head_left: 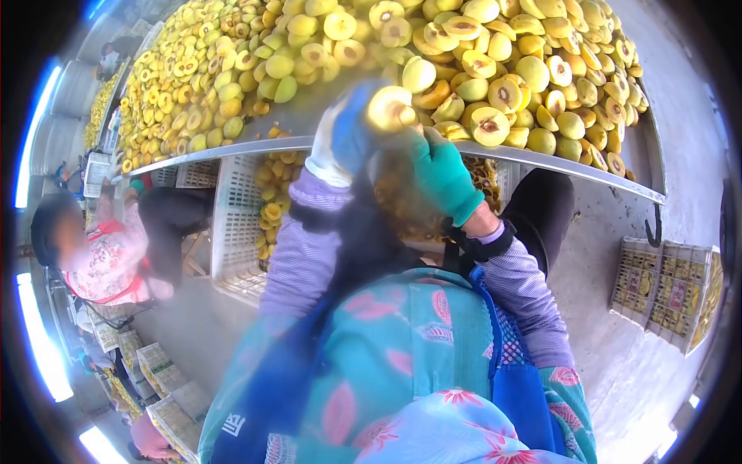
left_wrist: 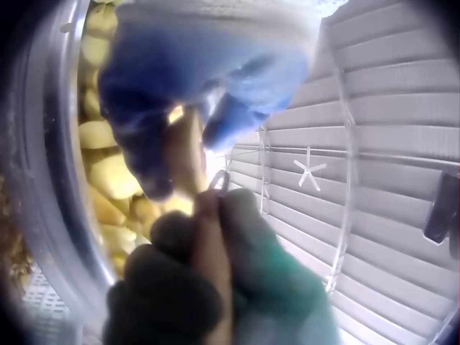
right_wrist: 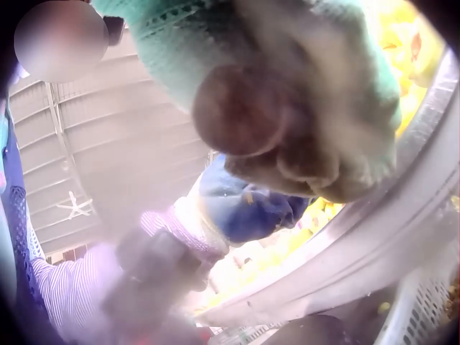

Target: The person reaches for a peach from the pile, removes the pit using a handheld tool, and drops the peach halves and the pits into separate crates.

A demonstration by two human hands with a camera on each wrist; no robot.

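My left hand (head_left: pixel 345 133), in a blue and white glove, grips a yellow peach half (head_left: pixel 391 108) over the near edge of the metal table. In the left wrist view that peach half (left_wrist: pixel 187 152) shows edge-on between the gloved fingers and thumb. A pitting tool (left_wrist: pixel 213 269) with a wooden handle and a small metal loop is held in my right hand (head_left: pixel 447 176), which wears a green glove. The loop is right at the peach half. The right wrist view shows the round butt of the handle (right_wrist: pixel 239 111) sticking out of the fist.
Halved peaches (head_left: pixel 495 97) are heaped on the table, whose metal rim (head_left: pixel 255 145) runs just beyond my hands. Below it stands a white crate (head_left: pixel 234 224) with peach pieces. Stacked crates (head_left: pixel 661 286) are at the right. Another person (head_left: pixel 104 251) sits at the left.
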